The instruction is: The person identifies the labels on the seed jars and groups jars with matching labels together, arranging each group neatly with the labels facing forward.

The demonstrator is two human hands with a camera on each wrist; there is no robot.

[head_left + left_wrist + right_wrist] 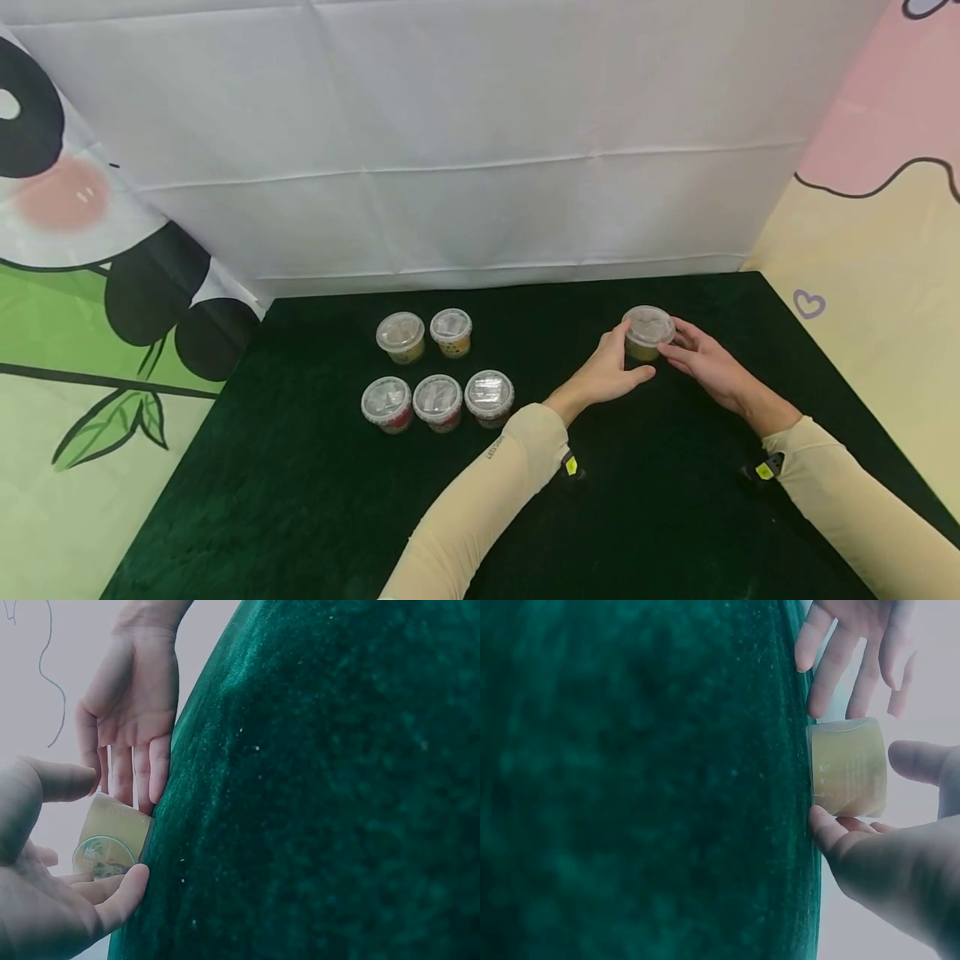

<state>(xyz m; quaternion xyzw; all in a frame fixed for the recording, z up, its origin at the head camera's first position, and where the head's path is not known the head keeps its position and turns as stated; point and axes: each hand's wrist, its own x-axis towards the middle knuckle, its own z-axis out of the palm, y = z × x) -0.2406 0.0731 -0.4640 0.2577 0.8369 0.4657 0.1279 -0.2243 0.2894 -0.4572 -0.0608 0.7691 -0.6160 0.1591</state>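
A small lidded cup [649,325] with yellowish-green contents stands at the far right of the dark green table. My left hand [606,370] lies along its left side, fingers fairly straight and the thumb held apart in front. On the other side is my right hand [708,364], its fingertips at the cup's wall. Seen from the right wrist, the cup [847,769] sits between both hands, and the right thumb is off its wall. The left wrist view shows the same cup [112,829] with the right hand's fingers extended beside it. Whether each fingertip touches is hard to tell.
To the left stand more lidded cups in two rows: two yellowish ones, a cup [401,336] and a cup [452,332], behind three others, including a red-toned cup [387,403]. A white cloth wall [480,208] rises behind the green tabletop [300,500].
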